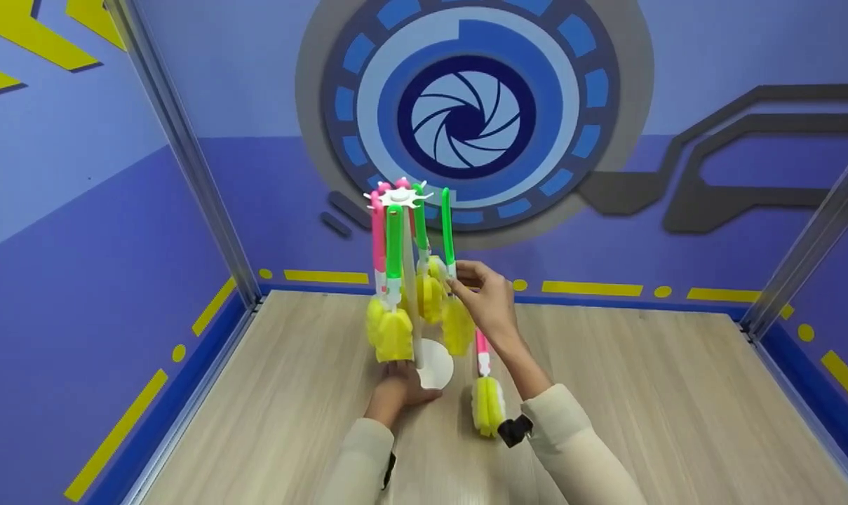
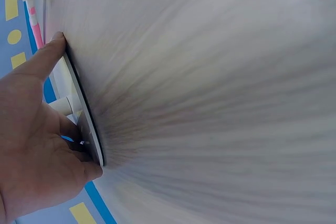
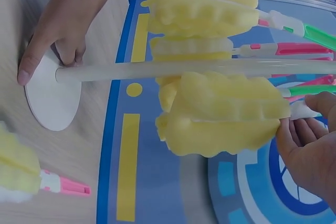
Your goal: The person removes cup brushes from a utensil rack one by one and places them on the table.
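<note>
Your left grip (image 1: 398,386) is holding the round white base (image 3: 50,103) of the stand (image 3: 121,71), fingers at its rim, on the bench (image 1: 648,414) nearer the left edge than the right. Your right grip (image 1: 492,301) is pinching a green-handled sponge brush (image 1: 457,328) by its white neck (image 3: 302,110), upright just beside the hooks (image 1: 399,197); can't tell if it's hooked on. Other brushes (image 1: 395,337) hang from the stand, and a loose pink-handled brush (image 1: 489,407) lies on the bench, sponge end pointing away from the back edge.
</note>
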Demonstrator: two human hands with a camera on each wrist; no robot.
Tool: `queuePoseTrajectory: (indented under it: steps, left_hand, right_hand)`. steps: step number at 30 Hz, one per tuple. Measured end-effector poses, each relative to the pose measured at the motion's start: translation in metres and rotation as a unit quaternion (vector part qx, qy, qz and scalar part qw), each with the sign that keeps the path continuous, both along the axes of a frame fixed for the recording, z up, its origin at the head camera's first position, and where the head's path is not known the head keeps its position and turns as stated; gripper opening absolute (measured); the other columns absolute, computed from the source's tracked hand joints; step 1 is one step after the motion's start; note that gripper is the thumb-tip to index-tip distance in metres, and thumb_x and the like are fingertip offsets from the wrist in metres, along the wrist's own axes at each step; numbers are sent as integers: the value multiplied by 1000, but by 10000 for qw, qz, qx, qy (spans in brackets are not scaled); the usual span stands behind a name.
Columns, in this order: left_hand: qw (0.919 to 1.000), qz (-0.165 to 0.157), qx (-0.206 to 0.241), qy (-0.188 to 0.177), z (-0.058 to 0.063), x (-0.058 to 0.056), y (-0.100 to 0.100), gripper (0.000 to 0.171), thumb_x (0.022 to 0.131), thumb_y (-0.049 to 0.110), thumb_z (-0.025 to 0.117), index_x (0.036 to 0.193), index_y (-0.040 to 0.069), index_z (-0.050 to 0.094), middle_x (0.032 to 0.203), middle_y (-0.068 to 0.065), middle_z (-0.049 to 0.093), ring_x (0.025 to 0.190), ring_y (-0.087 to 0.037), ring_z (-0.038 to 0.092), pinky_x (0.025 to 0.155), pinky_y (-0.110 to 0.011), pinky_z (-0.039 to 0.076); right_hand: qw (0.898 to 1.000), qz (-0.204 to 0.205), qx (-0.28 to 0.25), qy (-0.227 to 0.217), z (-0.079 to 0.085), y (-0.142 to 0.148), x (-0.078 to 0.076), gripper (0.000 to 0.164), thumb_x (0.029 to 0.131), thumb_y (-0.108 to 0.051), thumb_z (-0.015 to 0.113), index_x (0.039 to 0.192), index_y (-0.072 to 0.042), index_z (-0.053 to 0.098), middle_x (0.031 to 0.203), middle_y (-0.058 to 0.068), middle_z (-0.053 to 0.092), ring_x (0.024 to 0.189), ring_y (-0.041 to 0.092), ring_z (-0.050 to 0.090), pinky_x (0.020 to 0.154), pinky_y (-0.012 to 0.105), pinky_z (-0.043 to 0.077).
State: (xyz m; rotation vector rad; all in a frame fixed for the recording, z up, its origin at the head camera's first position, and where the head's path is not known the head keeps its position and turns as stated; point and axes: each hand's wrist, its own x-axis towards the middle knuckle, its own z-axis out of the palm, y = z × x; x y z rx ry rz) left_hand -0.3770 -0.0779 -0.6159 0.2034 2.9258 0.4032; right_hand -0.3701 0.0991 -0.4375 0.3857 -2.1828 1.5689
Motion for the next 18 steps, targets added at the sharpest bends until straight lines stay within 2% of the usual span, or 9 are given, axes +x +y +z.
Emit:
queuePoseTrajectory:
  steps: [5,13,18]
  left_hand:
    - [9997,-22,-182,-155,3,0,0,112,86,64,69,151,-14,21,156,-32,24,146,-40,27,122,-45,22]
    - [9987,228,297,-335,8,3,1,114,86,58,74,154,-12,15,158,-33,19,148,-40,24,122,-44,21]
    - [9987,80,285,-405,13,4,1,107,88,56,72,151,-15,23,156,-34,23,145,-43,27,120,-45,25]
  right_hand:
    - [9999,-104,-3,-29,-2,6,2,26,92,-14,76,117,-6,74,103,6,76,93,19,72,85,35,58]
    - [9997,-211,87,-8,-5,17,8,27,92,-12,77,117,-6,73,103,7,76,93,21,72,81,35,59]
    - [9985,-422,283,-189,-12,27,11,27,91,-15,78,116,-7,74,104,7,76,92,21,73,79,33,60]
